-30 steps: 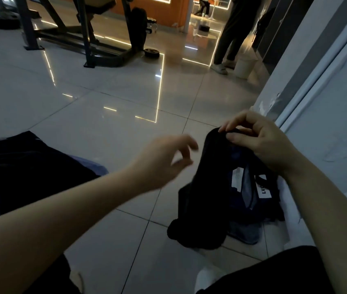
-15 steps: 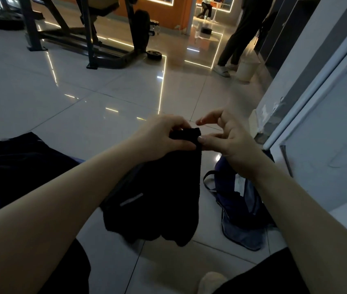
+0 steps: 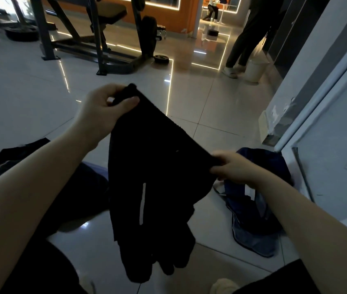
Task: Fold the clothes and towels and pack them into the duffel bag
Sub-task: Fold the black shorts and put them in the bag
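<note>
Here black shorts (image 3: 153, 166) hang spread, pale-striped.

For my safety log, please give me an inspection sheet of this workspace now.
Surface: glossy tiled floor, reflecting light strips.
Job's things: black garment held up by its top edge; dark blue duffel bag on the floor at right; dark clothes pile at left.
Clutter: white bucket.
Hands: left hand and right hand each grip the garment.
Cables: nothing seen.
Surroundings: weight bench; standing person.
</note>
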`<state>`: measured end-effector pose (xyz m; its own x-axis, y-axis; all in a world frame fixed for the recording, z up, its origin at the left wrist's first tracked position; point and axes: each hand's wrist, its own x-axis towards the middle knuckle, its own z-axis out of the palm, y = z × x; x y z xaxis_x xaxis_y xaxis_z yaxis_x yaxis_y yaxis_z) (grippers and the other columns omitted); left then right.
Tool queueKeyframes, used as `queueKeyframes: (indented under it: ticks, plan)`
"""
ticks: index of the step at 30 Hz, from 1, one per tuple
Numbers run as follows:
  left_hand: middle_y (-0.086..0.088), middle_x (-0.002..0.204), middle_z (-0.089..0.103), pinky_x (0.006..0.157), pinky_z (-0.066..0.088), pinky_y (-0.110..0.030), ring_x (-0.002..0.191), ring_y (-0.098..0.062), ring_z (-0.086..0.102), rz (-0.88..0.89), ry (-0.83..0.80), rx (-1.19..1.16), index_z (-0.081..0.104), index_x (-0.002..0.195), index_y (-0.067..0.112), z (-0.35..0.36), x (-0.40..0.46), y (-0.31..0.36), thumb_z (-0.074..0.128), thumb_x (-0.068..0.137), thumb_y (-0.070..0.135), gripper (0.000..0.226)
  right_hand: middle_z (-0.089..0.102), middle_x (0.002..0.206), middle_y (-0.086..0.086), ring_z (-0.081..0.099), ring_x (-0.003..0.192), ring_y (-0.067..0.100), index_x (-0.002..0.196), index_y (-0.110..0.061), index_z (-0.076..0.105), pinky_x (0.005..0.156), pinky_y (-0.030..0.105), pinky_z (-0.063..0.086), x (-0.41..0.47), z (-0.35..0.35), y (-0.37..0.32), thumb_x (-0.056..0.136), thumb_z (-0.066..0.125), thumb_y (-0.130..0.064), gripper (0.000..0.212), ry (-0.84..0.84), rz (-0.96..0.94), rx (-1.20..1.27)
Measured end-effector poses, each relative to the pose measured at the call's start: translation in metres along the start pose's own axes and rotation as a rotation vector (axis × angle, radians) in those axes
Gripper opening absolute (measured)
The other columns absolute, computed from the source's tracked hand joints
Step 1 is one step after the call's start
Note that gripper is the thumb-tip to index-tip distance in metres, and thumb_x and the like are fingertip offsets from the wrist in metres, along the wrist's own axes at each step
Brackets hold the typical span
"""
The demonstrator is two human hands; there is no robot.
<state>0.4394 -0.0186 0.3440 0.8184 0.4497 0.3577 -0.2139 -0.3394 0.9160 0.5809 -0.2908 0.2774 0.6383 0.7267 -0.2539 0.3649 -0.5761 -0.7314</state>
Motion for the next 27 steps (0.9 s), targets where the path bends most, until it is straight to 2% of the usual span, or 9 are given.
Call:
queueKeyframes:
  ticks: [4, 7, 10, 12, 15, 19, 23, 25, 27]
  plan:
    - [0.005, 0.090, 0.068, 0.071, 0.052, -0.021, 0.078, -0.006, 0.067, -0.195, 0.098, 0.096, 0.065, 0.096, 0.024, -0.024, 0.003, -0.025, 0.067, 0.088, 0.026, 0.009, 0.067, 0.084, 0.001, 0.064, 0.075, 0.014, 0.097, -0.012, 0.063, 0.062, 0.020, 0.052, -0.012, -0.028, -0.016, 0.092, 0.057, -0.009, 0.008, 0.115, -0.061, 0.381]
    - [-0.003, 0.093, 0.067, 0.066, 0.055, -0.018, 0.074, -0.006, 0.066, -0.321, -0.018, 0.117, 0.063, 0.105, 0.011, -0.027, -0.002, -0.035, 0.062, 0.091, 0.023, 0.019, 0.069, 0.077, 0.002, 0.064, 0.066, 0.012, 0.094, -0.008, 0.066, 0.060, 0.018, 0.052, -0.023, -0.040, -0.033, 0.082, 0.063, -0.017, 0.015, 0.219, -0.126, 0.639]
    - [-0.007, 0.091, 0.067, 0.059, 0.054, -0.014, 0.064, -0.002, 0.066, -0.381, -0.142, 0.078, 0.061, 0.103, 0.014, -0.022, -0.008, -0.031, 0.059, 0.091, 0.020, 0.013, 0.070, 0.073, 0.005, 0.066, 0.059, 0.012, 0.091, -0.004, 0.066, 0.058, 0.019, 0.055, -0.033, -0.047, -0.046, 0.083, 0.061, -0.014, 0.014, 0.251, -0.159, 0.837]
    - [-0.008, 0.091, 0.067, 0.057, 0.055, -0.017, 0.067, -0.009, 0.067, -0.392, -0.186, 0.043, 0.059, 0.109, 0.017, -0.021, -0.008, -0.026, 0.059, 0.090, 0.020, 0.019, 0.070, 0.076, 0.008, 0.067, 0.062, 0.015, 0.096, 0.000, 0.066, 0.061, 0.021, 0.057, -0.038, -0.049, -0.050, 0.081, 0.061, -0.016, 0.023, 0.260, -0.155, 0.925]
    - [-0.008, 0.090, 0.065, 0.056, 0.053, -0.017, 0.065, -0.011, 0.063, -0.347, -0.217, -0.011, 0.059, 0.109, 0.021, -0.016, -0.009, -0.017, 0.056, 0.091, 0.016, 0.019, 0.070, 0.086, 0.013, 0.068, 0.069, 0.018, 0.109, 0.006, 0.063, 0.068, 0.025, 0.058, -0.042, -0.052, -0.051, 0.081, 0.062, -0.018, 0.037, 0.271, -0.123, 0.973]
    - [-0.009, 0.103, 0.059, 0.067, 0.054, -0.027, 0.078, -0.021, 0.061, -0.254, -0.271, -0.002, 0.060, 0.105, 0.027, -0.015, -0.007, -0.010, 0.058, 0.085, 0.021, 0.021, 0.067, 0.082, 0.008, 0.067, 0.065, 0.014, 0.099, -0.008, 0.062, 0.061, 0.022, 0.058, -0.045, -0.056, -0.051, 0.084, 0.059, -0.014, 0.016, 0.261, -0.108, 0.967]
    - [-0.002, 0.101, 0.059, 0.076, 0.052, -0.030, 0.086, -0.023, 0.060, -0.210, -0.308, 0.078, 0.061, 0.099, 0.022, -0.016, -0.006, -0.012, 0.058, 0.086, 0.016, 0.015, 0.067, 0.082, 0.007, 0.068, 0.067, 0.013, 0.100, -0.010, 0.061, 0.062, 0.021, 0.058, -0.051, -0.061, -0.047, 0.079, 0.059, -0.014, 0.021, 0.173, -0.098, 0.931]
    - [-0.002, 0.098, 0.060, 0.076, 0.050, -0.027, 0.085, -0.018, 0.059, -0.238, -0.321, 0.184, 0.061, 0.098, 0.021, -0.016, -0.005, -0.018, 0.054, 0.092, 0.011, 0.014, 0.067, 0.084, 0.009, 0.068, 0.067, 0.014, 0.098, -0.007, 0.064, 0.062, 0.022, 0.058, -0.052, -0.061, -0.040, 0.072, 0.070, -0.018, 0.029, 0.103, -0.048, 0.894]
    - [-0.005, 0.095, 0.062, 0.064, 0.050, -0.019, 0.074, -0.013, 0.060, -0.368, -0.384, 0.199, 0.061, 0.098, 0.018, -0.016, -0.007, -0.024, 0.053, 0.093, 0.011, 0.012, 0.070, 0.088, 0.014, 0.070, 0.072, 0.018, 0.096, -0.006, 0.070, 0.065, 0.025, 0.059, -0.052, -0.060, -0.029, 0.061, 0.085, -0.020, 0.040, -0.003, 0.019, 0.855]
